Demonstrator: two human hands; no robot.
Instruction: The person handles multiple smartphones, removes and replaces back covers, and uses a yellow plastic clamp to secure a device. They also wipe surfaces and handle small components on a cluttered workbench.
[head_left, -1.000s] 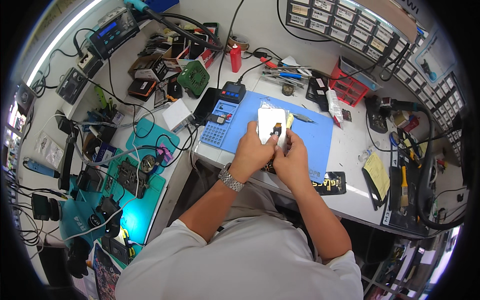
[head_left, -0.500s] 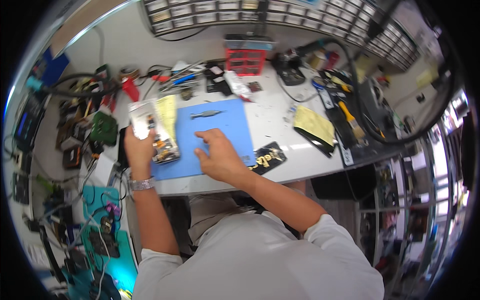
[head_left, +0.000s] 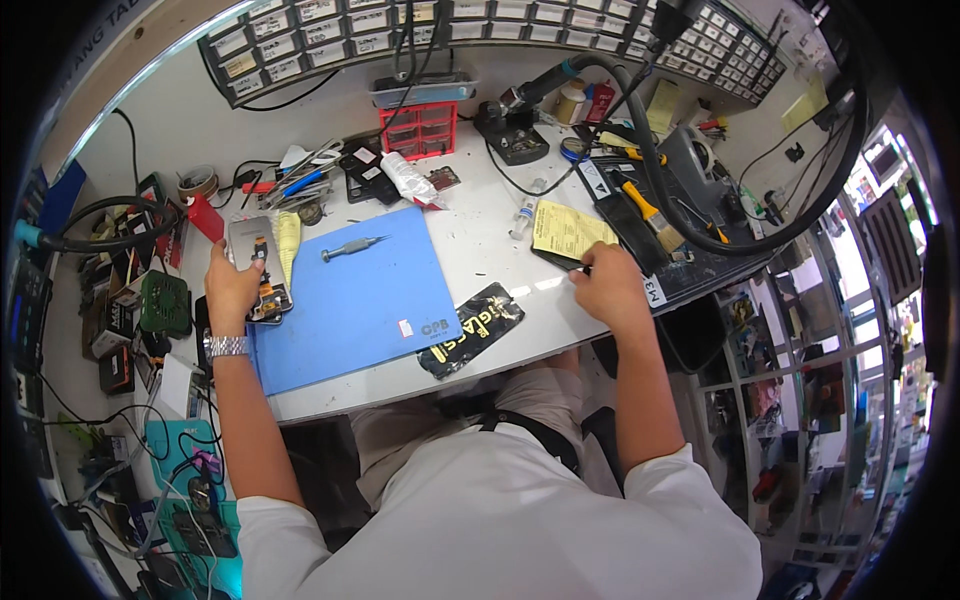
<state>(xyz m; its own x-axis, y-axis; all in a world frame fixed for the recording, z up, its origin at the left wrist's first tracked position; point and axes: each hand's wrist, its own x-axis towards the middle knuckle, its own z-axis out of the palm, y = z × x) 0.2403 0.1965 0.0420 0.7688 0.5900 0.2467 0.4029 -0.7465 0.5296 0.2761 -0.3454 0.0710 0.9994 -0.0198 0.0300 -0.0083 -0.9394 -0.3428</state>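
Note:
My left hand (head_left: 230, 290) is closed around the side of an opened phone (head_left: 240, 240) with its inner parts showing. It is at the left edge of a blue mat (head_left: 350, 315), against a folded yellow paper (head_left: 288, 240). My right hand (head_left: 613, 290) is at the near right corner of a yellow printed slip (head_left: 565, 230). Its fingers are pressed together at the edge of a dark flat piece (head_left: 552, 261) under that slip. On the mat lies a grey precision screwdriver (head_left: 348, 249), untouched.
A black printed packet (head_left: 472, 332) overlaps the mat's right corner. Behind are tweezers and tools (head_left: 305, 180), a white tube (head_left: 408, 180) and red drawers (head_left: 420, 130). A yellow-handled brush (head_left: 645, 207) and a thick black hose (head_left: 655, 170) are at the right.
My right hand has moved from above the blue mat rightward to the yellow slip. My left hand still has the phone at the left. The whole view has shifted.

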